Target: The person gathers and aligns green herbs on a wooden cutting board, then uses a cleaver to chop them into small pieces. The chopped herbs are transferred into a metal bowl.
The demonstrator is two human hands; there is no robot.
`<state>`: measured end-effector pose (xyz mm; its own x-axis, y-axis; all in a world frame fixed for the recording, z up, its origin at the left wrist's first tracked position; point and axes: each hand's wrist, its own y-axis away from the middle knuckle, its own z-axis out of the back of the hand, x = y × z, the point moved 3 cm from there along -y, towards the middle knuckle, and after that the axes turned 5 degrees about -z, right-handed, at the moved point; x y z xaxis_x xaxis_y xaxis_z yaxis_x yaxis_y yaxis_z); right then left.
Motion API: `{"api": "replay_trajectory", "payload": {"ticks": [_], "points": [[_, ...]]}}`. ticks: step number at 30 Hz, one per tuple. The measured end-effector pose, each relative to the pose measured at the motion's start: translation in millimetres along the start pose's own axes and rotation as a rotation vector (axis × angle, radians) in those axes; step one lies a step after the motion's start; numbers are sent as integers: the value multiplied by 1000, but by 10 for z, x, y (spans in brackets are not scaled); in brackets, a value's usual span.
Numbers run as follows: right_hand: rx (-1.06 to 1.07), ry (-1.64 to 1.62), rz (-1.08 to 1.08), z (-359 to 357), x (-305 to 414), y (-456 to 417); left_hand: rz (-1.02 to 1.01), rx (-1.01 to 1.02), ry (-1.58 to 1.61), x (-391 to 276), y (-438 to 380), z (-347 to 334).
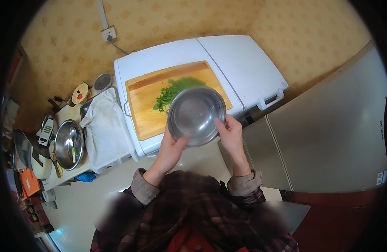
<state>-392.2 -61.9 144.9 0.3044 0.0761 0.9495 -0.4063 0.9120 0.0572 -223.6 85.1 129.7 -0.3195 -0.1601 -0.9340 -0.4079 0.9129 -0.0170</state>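
Between my two hands I hold a round stainless steel bowl (pixel 193 113), and I see nothing inside it. My left hand (pixel 173 148) grips its rim at the lower left, thumb over the edge. On the right side of the rim, my right hand (pixel 229 132) has its thumb inside the bowl. Beyond the bowl lies a wooden cutting board (pixel 143 123) with a metal handle at its left end. Chopped green herbs (pixel 165 97) are heaped on the board, partly hidden behind the bowl.
The board rests on a white chest freezer (pixel 237 63). To the left, a table bears a white cloth (pixel 102 132), a larger steel bowl (pixel 62 151) with utensils inside, a white grater (pixel 47 130) and yellow-handled scissors (pixel 59 171). A grey refrigerator (pixel 326 135) stands at right.
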Motion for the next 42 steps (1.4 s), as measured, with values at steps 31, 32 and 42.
{"api": "replay_trajectory", "payload": {"ticks": [31, 32, 42], "points": [[118, 808, 633, -1122, -825, -1506, 135, -548, 376, 172, 447, 1531], [114, 819, 650, -1251, -713, -1632, 131, -538, 382, 172, 412, 1607], [397, 799, 655, -1731, -620, -2507, 169, -564, 386, 260, 243, 1896]]}}
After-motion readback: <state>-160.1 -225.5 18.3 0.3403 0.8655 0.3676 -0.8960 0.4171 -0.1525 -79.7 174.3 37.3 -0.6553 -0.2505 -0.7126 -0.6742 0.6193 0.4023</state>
